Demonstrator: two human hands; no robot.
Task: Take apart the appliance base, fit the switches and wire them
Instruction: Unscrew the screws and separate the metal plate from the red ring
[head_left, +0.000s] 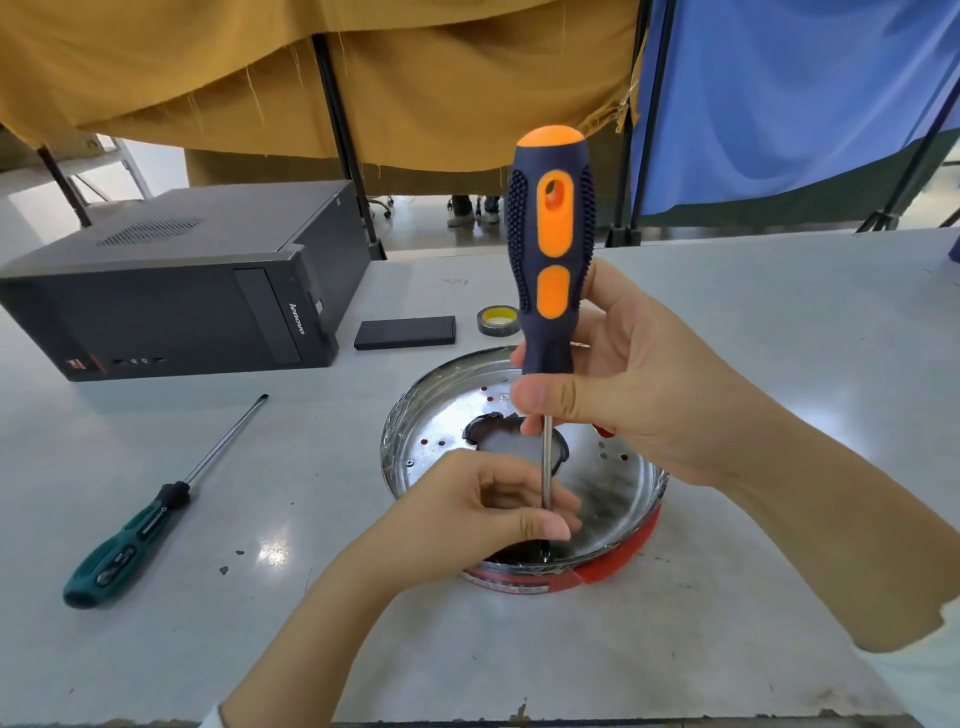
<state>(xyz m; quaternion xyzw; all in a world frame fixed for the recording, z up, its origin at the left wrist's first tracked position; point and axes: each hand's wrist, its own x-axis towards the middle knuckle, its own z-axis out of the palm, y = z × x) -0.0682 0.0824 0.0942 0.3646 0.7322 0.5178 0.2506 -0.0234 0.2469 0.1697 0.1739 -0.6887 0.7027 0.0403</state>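
A round, shiny metal appliance base with a red outer band sits on the pale grey counter, open side up, with a dark, ragged opening near its middle. The right hand grips the lower end of a navy-and-orange-handled screwdriver, thumb and fingers wrapped round the neck of the handle, and the tool stands upright over the base with its steel shaft running down into the near part of the dish. The left hand reaches in over the near rim, fingers curled, thumb and forefinger pinching round the lower shaft (the tip itself is hidden behind the fingers).

Left of the base, well apart from it, a green-and-black-handled screwdriver lies flat on the counter, its shaft pointing away from the person. Beyond the base lie a flat black rectangular block and, just beside that, a small roll of dark tape with a yellow core. Farther back and left of the base, a black desktop computer case lies on its side.
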